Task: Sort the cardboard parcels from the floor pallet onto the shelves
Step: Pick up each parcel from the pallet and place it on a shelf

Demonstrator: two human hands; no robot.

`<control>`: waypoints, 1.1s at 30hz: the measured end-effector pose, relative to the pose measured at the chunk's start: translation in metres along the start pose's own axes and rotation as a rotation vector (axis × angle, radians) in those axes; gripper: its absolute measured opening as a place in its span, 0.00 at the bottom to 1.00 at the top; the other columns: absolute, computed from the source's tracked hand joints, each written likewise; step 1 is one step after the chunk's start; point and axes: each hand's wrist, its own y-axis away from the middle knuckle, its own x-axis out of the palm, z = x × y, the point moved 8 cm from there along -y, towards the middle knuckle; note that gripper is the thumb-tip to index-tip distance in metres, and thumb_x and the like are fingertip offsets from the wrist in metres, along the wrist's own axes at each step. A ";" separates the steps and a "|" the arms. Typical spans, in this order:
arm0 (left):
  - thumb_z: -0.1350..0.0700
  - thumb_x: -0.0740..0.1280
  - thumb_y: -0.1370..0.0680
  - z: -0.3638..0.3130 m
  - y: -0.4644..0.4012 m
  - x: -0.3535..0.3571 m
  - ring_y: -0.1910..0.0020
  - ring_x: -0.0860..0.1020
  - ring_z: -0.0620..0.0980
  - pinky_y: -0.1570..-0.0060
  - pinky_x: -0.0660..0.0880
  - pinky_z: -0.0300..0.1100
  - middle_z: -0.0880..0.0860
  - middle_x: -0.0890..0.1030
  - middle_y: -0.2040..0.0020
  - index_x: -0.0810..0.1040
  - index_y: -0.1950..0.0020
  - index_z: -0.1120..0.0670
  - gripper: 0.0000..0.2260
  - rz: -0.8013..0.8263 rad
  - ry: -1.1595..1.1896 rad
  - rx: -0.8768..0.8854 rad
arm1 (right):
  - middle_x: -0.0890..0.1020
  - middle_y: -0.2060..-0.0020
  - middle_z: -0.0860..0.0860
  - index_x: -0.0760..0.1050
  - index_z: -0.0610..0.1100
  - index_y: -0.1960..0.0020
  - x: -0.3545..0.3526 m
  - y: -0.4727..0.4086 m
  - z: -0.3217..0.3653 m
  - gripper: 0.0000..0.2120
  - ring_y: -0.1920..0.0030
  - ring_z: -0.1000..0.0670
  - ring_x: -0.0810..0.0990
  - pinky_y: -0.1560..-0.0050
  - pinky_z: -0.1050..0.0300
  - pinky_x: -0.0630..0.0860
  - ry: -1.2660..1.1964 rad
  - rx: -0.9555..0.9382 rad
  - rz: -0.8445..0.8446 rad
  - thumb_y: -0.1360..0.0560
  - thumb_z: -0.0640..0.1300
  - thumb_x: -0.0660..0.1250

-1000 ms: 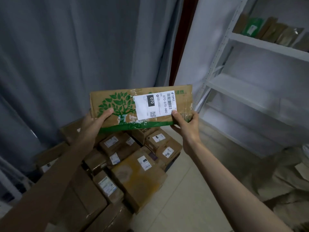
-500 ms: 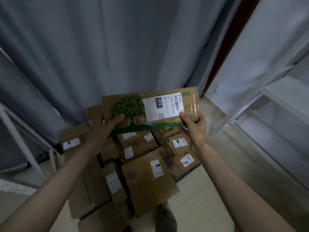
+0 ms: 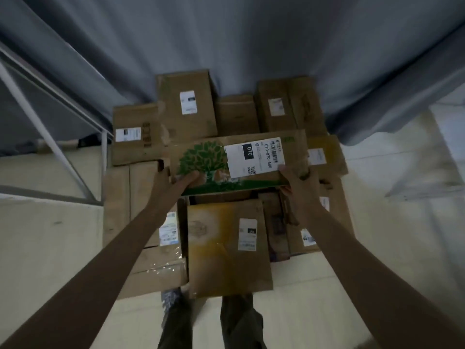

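Holding flat parcel (image 3: 241, 162) with tree print over parcel pile (image 3: 226, 243) on floor; left hand (image 3: 176, 181) and right hand (image 3: 299, 181) gripping its near corners, label (image 3: 254, 157) facing up, likely for reading shelf code.

curtain (image 3: 226, 34): grey, pleated, fills 12 o'clock
floor (image 3: 50, 243): pale tile, 3 and 9 o'clock
metal frame (image 3: 57, 152): white tubing, slanted, 9–10 o'clock
trousers (image 3: 239, 321): dark, 6 o'clock
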 end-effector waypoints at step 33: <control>0.58 0.74 0.23 0.242 -0.166 0.030 0.37 0.75 0.50 0.50 0.71 0.34 0.47 0.76 0.37 0.67 0.26 0.51 0.28 0.101 -0.283 -0.201 | 0.77 0.37 0.45 0.70 0.44 0.30 0.091 -0.192 -0.232 0.20 0.43 0.47 0.76 0.47 0.54 0.73 0.770 0.194 0.165 0.21 0.45 0.67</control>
